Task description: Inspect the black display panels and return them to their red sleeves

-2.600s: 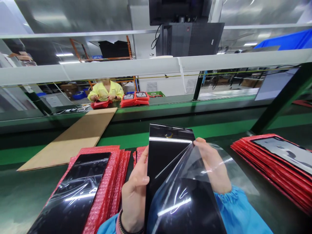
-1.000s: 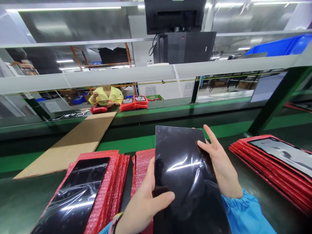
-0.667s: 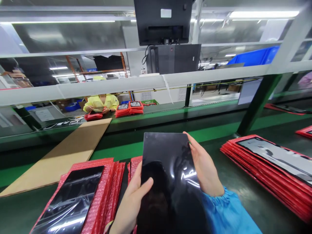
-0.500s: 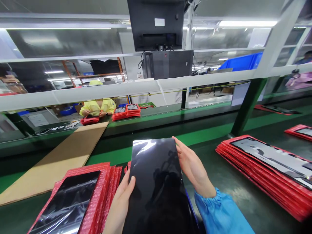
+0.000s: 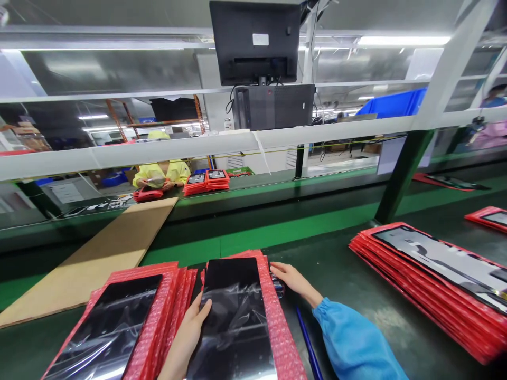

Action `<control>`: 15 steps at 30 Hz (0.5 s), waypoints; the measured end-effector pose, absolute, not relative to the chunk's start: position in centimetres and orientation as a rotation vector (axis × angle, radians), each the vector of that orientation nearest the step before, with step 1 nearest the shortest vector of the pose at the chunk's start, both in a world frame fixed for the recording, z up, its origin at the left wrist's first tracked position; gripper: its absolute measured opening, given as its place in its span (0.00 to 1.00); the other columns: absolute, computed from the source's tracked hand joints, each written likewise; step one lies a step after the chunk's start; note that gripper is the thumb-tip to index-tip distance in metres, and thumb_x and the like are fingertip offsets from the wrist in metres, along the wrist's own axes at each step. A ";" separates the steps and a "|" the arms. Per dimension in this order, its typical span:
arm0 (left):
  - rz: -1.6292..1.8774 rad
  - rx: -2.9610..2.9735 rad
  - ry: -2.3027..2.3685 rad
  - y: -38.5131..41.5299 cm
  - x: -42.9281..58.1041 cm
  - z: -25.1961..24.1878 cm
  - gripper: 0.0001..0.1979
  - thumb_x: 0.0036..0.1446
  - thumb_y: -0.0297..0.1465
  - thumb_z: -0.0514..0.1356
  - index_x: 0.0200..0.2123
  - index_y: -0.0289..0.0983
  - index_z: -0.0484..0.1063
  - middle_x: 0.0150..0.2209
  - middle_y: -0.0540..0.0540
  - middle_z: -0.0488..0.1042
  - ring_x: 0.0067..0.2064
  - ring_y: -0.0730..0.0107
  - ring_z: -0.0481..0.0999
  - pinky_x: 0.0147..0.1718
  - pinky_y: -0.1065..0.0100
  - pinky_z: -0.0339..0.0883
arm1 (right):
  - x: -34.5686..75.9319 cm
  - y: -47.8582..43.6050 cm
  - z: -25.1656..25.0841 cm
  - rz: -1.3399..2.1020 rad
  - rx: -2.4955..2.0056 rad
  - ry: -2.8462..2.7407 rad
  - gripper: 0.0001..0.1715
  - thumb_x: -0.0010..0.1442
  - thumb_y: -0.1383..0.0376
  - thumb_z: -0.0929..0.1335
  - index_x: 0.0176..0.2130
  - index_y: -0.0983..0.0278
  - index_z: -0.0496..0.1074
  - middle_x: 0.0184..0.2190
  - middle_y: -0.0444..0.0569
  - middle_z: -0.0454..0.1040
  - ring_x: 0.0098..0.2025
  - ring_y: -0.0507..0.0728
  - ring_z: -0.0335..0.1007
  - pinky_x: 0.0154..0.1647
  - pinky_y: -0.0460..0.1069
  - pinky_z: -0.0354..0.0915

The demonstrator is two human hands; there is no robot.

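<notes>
A glossy black screen panel [image 5: 233, 316] lies on red bubble-wrap sleeves [image 5: 277, 322] in front of me. My left hand [image 5: 192, 324] grips its left edge, thumb on top and the other fingers mostly hidden. At the far right side of that stack is my right hand [image 5: 293, 279], its fingers stretched out toward the sleeves' edge. Just under those fingers sits a small shiny dark object [image 5: 278, 287], too covered to name. Left of the panel, another film-covered black panel [image 5: 111, 322] tops a second pile of red sleeves [image 5: 170, 311].
A blue pen-like stick [image 5: 309, 343] lies right of the stack. Farther right stands a tall pile of red sleeves [image 5: 420, 290] topped by a grey panel. A brown board [image 5: 99, 253] lies left. Beyond the white rail [image 5: 336, 129], a person in yellow [image 5: 158, 177] handles red sleeves.
The black panel has gone down from in front of me onto the red sleeves. My right hand has left its edge and moved lower, beside the stack; my left hand stays on it.
</notes>
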State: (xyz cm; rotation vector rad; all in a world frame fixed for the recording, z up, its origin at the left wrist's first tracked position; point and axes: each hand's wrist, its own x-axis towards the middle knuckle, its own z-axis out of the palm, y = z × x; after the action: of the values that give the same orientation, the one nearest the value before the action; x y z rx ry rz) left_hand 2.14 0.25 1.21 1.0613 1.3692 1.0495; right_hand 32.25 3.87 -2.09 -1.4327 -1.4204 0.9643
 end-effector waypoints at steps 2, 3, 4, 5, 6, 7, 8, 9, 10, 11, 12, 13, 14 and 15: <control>1.034 1.070 1.382 -0.3 2.4 1.7 0.25 0.48 0.38 0.65 0.48 0.33 0.69 0.60 0.35 0.64 0.65 0.51 0.51 0.63 0.55 0.40 | 31.8 3.8 -2.7 1.007 -1.418 -1.469 0.16 0.63 0.60 0.66 0.48 0.66 0.69 0.47 0.49 0.72 0.45 0.60 0.72 0.43 0.57 0.70; 1.026 1.081 1.379 -0.6 2.5 2.1 0.25 0.48 0.38 0.65 0.48 0.34 0.70 0.59 0.36 0.65 0.65 0.52 0.52 0.63 0.56 0.41 | 31.6 3.8 -2.9 1.014 -1.414 -1.479 0.17 0.63 0.60 0.66 0.48 0.66 0.69 0.47 0.49 0.72 0.44 0.60 0.72 0.43 0.56 0.70; 1.020 1.097 1.369 -0.9 2.6 2.4 0.24 0.48 0.38 0.65 0.48 0.35 0.70 0.58 0.37 0.67 0.65 0.53 0.53 0.63 0.57 0.42 | 31.5 3.8 -3.0 1.014 -1.412 -1.483 0.17 0.63 0.59 0.66 0.48 0.67 0.69 0.47 0.48 0.72 0.44 0.61 0.72 0.42 0.56 0.70; 1.015 1.117 1.355 -1.1 2.7 2.6 0.23 0.48 0.38 0.65 0.47 0.35 0.70 0.57 0.37 0.68 0.65 0.54 0.54 0.63 0.58 0.43 | 31.4 3.8 -3.1 1.010 -1.409 -1.483 0.17 0.63 0.59 0.66 0.48 0.67 0.70 0.46 0.48 0.72 0.44 0.60 0.72 0.42 0.56 0.71; 1.009 1.140 1.341 -1.2 2.7 2.9 0.22 0.48 0.38 0.65 0.46 0.35 0.71 0.56 0.37 0.69 0.64 0.54 0.55 0.63 0.59 0.43 | 31.3 3.7 -3.1 1.003 -1.402 -1.483 0.16 0.63 0.60 0.66 0.48 0.67 0.70 0.46 0.48 0.72 0.43 0.60 0.72 0.42 0.56 0.71; 1.005 1.163 1.330 -1.3 2.7 3.0 0.22 0.47 0.37 0.65 0.45 0.35 0.71 0.55 0.37 0.69 0.64 0.54 0.56 0.62 0.60 0.43 | 31.3 3.7 -3.1 0.991 -1.393 -1.480 0.16 0.63 0.60 0.66 0.47 0.66 0.69 0.46 0.49 0.72 0.43 0.59 0.72 0.42 0.56 0.71; 1.004 1.182 1.328 -1.3 2.7 3.2 0.22 0.46 0.37 0.66 0.44 0.34 0.71 0.55 0.36 0.69 0.64 0.53 0.56 0.62 0.60 0.43 | 31.3 3.5 -3.1 0.971 -1.383 -1.475 0.15 0.63 0.61 0.66 0.48 0.66 0.69 0.46 0.50 0.72 0.43 0.58 0.72 0.43 0.56 0.70; 1.006 1.195 1.333 -1.3 2.6 3.2 0.22 0.45 0.36 0.67 0.43 0.34 0.71 0.55 0.35 0.68 0.64 0.52 0.56 0.63 0.60 0.42 | 31.2 3.3 -3.0 0.939 -1.374 -1.464 0.15 0.63 0.61 0.66 0.48 0.66 0.69 0.47 0.50 0.72 0.44 0.58 0.72 0.44 0.57 0.70; 1.012 1.201 1.342 -1.3 2.4 3.2 0.22 0.42 0.35 0.68 0.42 0.34 0.72 0.55 0.34 0.66 0.63 0.50 0.56 0.62 0.60 0.42 | 31.2 3.0 -2.9 0.895 -1.366 -1.449 0.16 0.63 0.61 0.66 0.49 0.66 0.68 0.48 0.51 0.71 0.45 0.58 0.71 0.45 0.58 0.69; 1.017 1.199 1.348 -1.3 2.2 3.1 0.23 0.40 0.35 0.69 0.41 0.34 0.72 0.55 0.35 0.66 0.63 0.49 0.56 0.62 0.60 0.42 | 31.1 2.6 -2.7 0.844 -1.360 -1.430 0.16 0.63 0.61 0.66 0.50 0.65 0.68 0.50 0.52 0.70 0.47 0.59 0.71 0.47 0.59 0.68; 1.018 1.188 1.352 -1.3 2.0 3.1 0.23 0.39 0.34 0.69 0.41 0.35 0.72 0.54 0.36 0.65 0.62 0.48 0.57 0.62 0.59 0.44 | 31.0 2.1 -2.4 0.789 -1.354 -1.412 0.17 0.63 0.61 0.66 0.50 0.65 0.67 0.51 0.52 0.70 0.48 0.59 0.70 0.48 0.60 0.67; 1.015 1.167 1.353 -1.4 1.7 3.1 0.23 0.38 0.34 0.70 0.41 0.36 0.72 0.54 0.37 0.66 0.62 0.48 0.58 0.61 0.59 0.45 | 30.8 1.6 -2.1 0.740 -1.348 -1.397 0.17 0.63 0.61 0.66 0.50 0.65 0.68 0.51 0.52 0.69 0.49 0.60 0.69 0.49 0.60 0.67; 1.005 1.141 1.345 -1.5 1.5 3.2 0.23 0.38 0.34 0.70 0.41 0.36 0.72 0.53 0.37 0.67 0.61 0.48 0.59 0.61 0.58 0.46 | 30.6 1.0 -1.8 0.703 -1.341 -1.389 0.16 0.64 0.60 0.65 0.49 0.65 0.68 0.49 0.52 0.71 0.48 0.59 0.70 0.48 0.59 0.67; 0.993 1.111 1.328 -1.6 1.2 3.3 0.23 0.39 0.33 0.69 0.41 0.35 0.72 0.52 0.37 0.69 0.60 0.49 0.61 0.61 0.58 0.47 | 30.2 0.5 -1.5 0.681 -1.333 -1.389 0.15 0.64 0.59 0.65 0.47 0.65 0.69 0.45 0.50 0.73 0.45 0.58 0.71 0.46 0.57 0.68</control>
State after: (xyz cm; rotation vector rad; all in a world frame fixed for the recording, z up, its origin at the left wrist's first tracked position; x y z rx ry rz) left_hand 1.19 -1.57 3.32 1.1111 1.3284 0.9927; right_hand 30.20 0.46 -1.49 -1.3328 -1.3891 0.6811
